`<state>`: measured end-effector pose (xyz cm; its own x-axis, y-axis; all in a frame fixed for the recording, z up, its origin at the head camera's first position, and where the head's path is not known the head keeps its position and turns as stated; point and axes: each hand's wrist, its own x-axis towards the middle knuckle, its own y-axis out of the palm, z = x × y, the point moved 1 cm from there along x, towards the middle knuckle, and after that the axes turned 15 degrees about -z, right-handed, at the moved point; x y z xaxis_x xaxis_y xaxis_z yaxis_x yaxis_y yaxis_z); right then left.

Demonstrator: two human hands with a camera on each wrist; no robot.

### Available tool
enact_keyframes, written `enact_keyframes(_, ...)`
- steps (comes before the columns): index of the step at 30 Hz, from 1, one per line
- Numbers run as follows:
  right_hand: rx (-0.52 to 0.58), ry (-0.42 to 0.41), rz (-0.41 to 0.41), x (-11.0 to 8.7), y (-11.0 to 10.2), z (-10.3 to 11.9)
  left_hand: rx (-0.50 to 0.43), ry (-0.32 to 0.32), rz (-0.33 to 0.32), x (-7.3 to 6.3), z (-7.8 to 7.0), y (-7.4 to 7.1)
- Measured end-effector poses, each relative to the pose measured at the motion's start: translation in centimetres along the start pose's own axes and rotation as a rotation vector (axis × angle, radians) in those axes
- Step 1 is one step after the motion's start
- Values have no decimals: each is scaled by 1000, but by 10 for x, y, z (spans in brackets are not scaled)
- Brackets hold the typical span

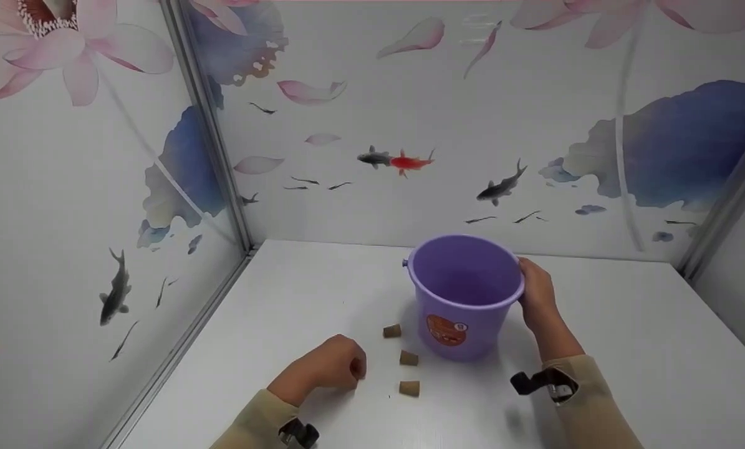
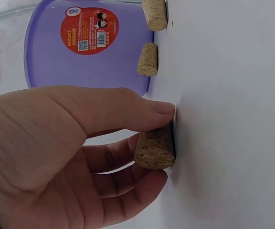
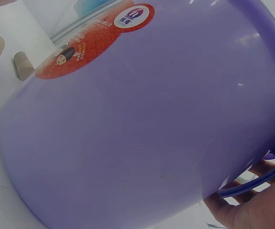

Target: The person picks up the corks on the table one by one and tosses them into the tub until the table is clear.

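A purple bucket (image 1: 466, 330) with a red label stands upright on the white table. My right hand (image 1: 537, 290) holds its right side near the rim; in the right wrist view the fingers (image 3: 221, 210) reach round the bucket's handle (image 3: 254, 183) against the wall. To the bucket's left, my left hand (image 1: 331, 365) is low over the table. Its thumb and fingers pinch a tapered cork stopper (image 2: 155, 150) down at the tabletop, as the left wrist view shows; the hand hides that cork from the head view. Three more corks, one a cork (image 1: 409, 388) nearest me, lie between this hand and the bucket.
The white table (image 1: 628, 324) meets panels with printed lotus flowers and fish at the back and sides. A metal corner post (image 1: 213, 137) rises at the back left. Small cameras, one a black wrist camera (image 1: 550, 383), sit at both sleeves.
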<state>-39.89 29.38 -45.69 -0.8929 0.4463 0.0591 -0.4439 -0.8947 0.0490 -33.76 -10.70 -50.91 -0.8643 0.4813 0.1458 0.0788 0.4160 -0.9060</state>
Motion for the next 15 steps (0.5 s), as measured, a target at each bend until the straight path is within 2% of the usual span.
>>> enact_keyframes(6, -20, -1, -7, -1, 0, 1, 3, -33, 29, -1, -1, -1)
enact_keyframes(15, -16, 8, -13, 1, -1, 0, 2, -15, 29, 0, 0, 0)
